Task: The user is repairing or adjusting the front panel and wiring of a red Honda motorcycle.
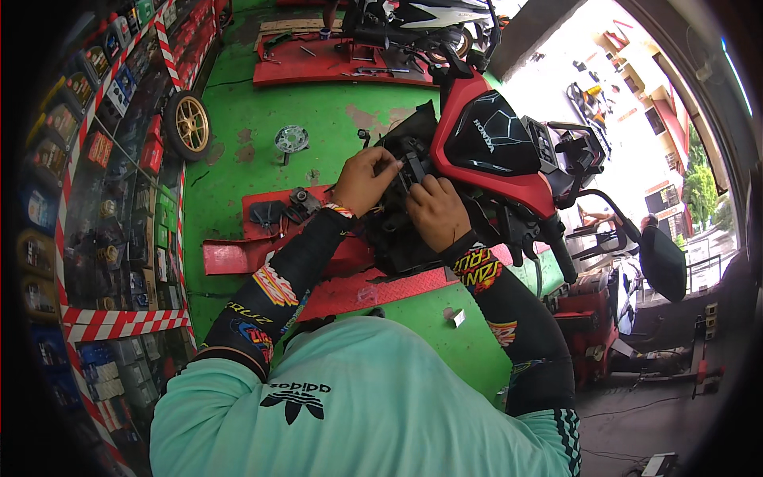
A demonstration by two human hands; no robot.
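Note:
Both arms, in black printed sleeves, reach into the opened front of a red and black motorcycle or scooter (462,131). My left hand (366,183) is closed, its thumb and fingers pinched at the edge of a small black part (412,169). My right hand (439,215) is curled with its fingertips against that part's near right side. What exactly the part is cannot be made out. Black plastic and inner pieces (397,246) lie below and between the hands. The red and black front cover (493,131) stands just right of them.
A red lift platform (350,294) lies beneath the vehicle, with loose dark parts (302,203) on its left. A round metal stand (292,140) and a gold-rimmed wheel (189,126) are farther left, beside glass display shelves (111,215). A mirror (662,262) juts out at right.

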